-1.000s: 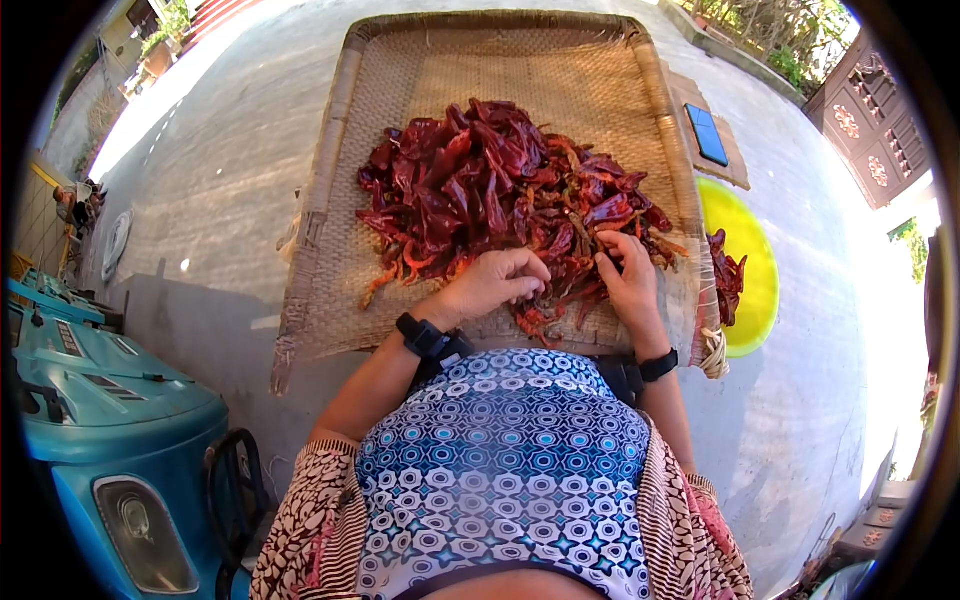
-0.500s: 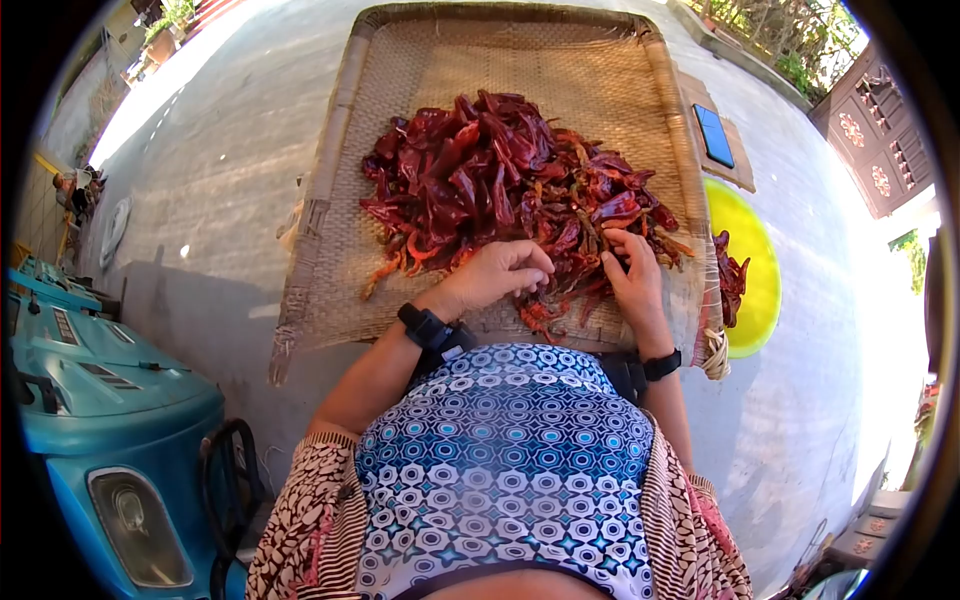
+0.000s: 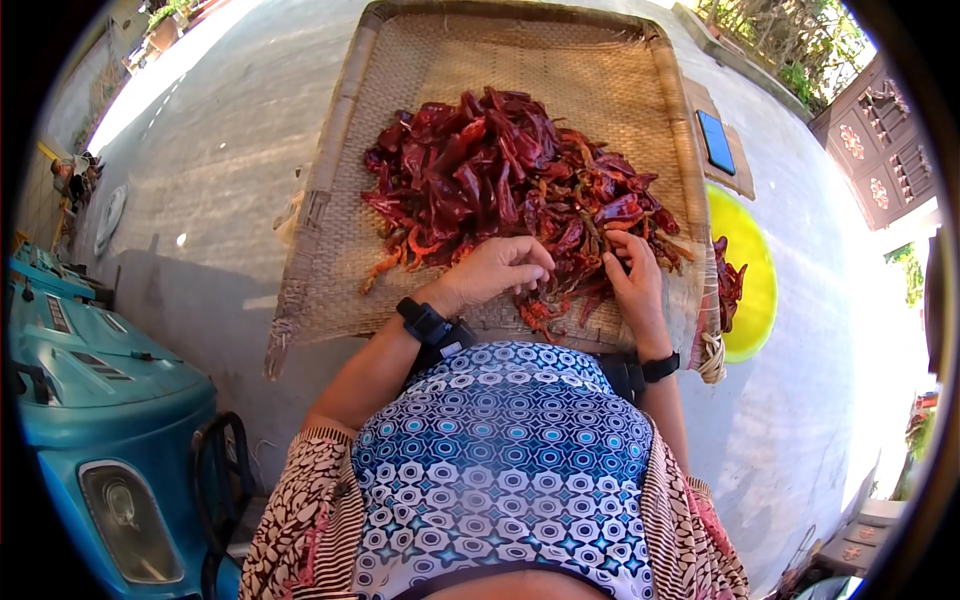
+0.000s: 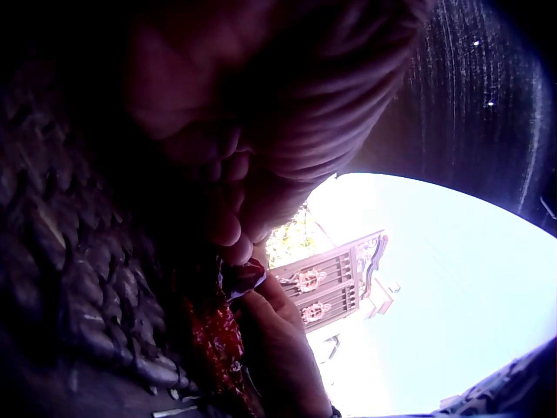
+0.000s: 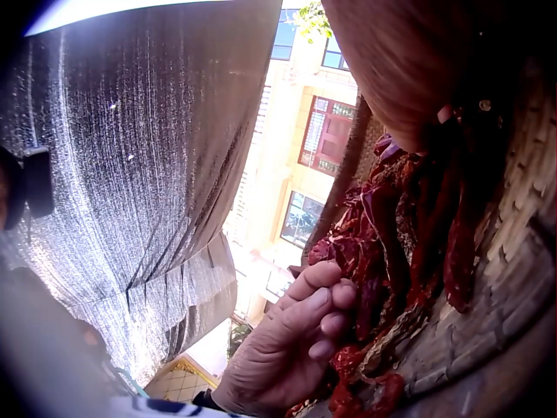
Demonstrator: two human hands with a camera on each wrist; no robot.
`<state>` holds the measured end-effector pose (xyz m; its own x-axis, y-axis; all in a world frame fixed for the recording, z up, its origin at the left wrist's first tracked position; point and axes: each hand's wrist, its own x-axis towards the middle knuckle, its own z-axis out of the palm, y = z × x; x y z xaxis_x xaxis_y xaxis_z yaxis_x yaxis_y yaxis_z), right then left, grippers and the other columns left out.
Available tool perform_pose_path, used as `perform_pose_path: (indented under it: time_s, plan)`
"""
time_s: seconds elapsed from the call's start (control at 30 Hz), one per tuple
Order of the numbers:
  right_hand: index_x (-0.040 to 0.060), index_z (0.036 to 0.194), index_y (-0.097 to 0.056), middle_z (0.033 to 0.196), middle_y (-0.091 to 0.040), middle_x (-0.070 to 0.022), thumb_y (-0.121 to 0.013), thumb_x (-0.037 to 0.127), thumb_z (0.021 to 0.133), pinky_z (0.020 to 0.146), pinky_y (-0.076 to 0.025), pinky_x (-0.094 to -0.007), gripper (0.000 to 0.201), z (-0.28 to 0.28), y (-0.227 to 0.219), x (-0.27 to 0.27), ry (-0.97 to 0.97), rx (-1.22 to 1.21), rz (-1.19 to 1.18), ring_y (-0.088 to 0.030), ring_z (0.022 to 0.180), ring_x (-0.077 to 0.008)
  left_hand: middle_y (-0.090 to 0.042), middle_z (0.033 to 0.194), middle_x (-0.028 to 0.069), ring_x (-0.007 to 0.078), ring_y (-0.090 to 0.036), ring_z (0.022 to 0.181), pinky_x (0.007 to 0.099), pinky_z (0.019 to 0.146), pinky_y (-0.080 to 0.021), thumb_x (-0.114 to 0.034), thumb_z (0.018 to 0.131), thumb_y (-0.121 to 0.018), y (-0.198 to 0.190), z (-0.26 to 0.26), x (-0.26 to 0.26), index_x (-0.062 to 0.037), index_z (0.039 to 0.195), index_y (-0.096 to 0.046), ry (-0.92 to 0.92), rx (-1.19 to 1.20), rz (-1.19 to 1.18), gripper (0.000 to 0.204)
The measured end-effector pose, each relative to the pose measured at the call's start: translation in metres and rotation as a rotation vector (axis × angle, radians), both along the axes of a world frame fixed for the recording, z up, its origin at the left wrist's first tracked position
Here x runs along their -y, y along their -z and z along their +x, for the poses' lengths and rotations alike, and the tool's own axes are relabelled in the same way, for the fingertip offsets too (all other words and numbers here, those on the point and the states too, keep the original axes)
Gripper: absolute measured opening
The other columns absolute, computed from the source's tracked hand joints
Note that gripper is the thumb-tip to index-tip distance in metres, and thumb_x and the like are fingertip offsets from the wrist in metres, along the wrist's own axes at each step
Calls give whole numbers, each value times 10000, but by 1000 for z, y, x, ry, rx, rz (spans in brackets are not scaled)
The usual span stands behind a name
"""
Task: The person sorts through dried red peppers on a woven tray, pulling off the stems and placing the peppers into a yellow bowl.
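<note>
A heap of dark red dried chili peppers (image 3: 460, 180) lies on a woven tray (image 3: 520, 50) in the head view. My left hand (image 3: 497, 272) is over the heap's near edge, thumb against curled fingers; the right wrist view shows this left hand (image 5: 287, 340) beside the peppers, and I cannot tell whether a pepper is inside its grip. To its right, my right hand (image 3: 635, 278) pinches at a chili pepper with thumb and forefinger. In the left wrist view, a dark red pepper (image 4: 246, 276) shows at the fingertips, with the right hand (image 4: 283, 353) just beyond.
Right of the tray, a yellow basin (image 3: 755, 290) holds more red peppers. A phone (image 3: 715, 142) lies on a cardboard piece (image 3: 742, 172) beside the tray. At the lower left stands a blue-green vehicle (image 3: 110, 420), with a black metal frame next to it.
The head view has shifted slightly, so the tray sits a little higher in it. Both hands stay almost in place, the right one slightly farther right.
</note>
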<state>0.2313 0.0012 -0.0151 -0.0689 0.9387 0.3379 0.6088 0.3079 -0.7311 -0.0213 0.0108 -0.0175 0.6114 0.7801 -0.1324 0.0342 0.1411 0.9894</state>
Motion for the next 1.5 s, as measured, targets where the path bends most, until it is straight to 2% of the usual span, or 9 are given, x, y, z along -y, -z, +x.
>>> perform_pose_path:
  time_s: [0.37, 0.5, 0.8, 1.5]
  plan:
    - [42, 1131, -607, 1055, -603, -109, -616, 118, 872, 839, -472, -345, 270, 0, 4, -1, -11, -49, -7, -585, 933, -244, -646, 1001, 30, 80, -599, 825, 218, 684, -481, -124, 962, -560, 1, -2, -1, -43, 1100, -593, 22, 29, -6, 163]
    - [41, 1142, -605, 1068, -602, -104, -622, 118, 871, 848, -470, -341, 283, 2, 5, -2, -24, -43, -21, -577, 934, -238, -654, 956, 31, 85, -604, 791, 225, 669, -489, -112, 948, -564, -1, -1, 0, -33, 1088, -608, -5, 37, 3, 166]
    - [29, 1135, -611, 1082, -601, -79, -619, 112, 891, 853, -464, -311, 257, -1, 1, 0, -33, -161, -93, -564, 945, -194, -650, 986, 30, 79, -600, 815, 219, 685, -479, -128, 959, -570, 0, -2, -1, -47, 1088, -605, 13, 28, 5, 156]
    - [35, 1148, -614, 1076, -597, -57, -634, 90, 903, 832, -472, -290, 251, 4, 14, -5, -36, -145, -83, -569, 929, -161, -646, 992, 23, 76, -597, 818, 221, 683, -481, -148, 967, -570, -2, -3, 0, -53, 1100, -614, 5, 3, -17, 169]
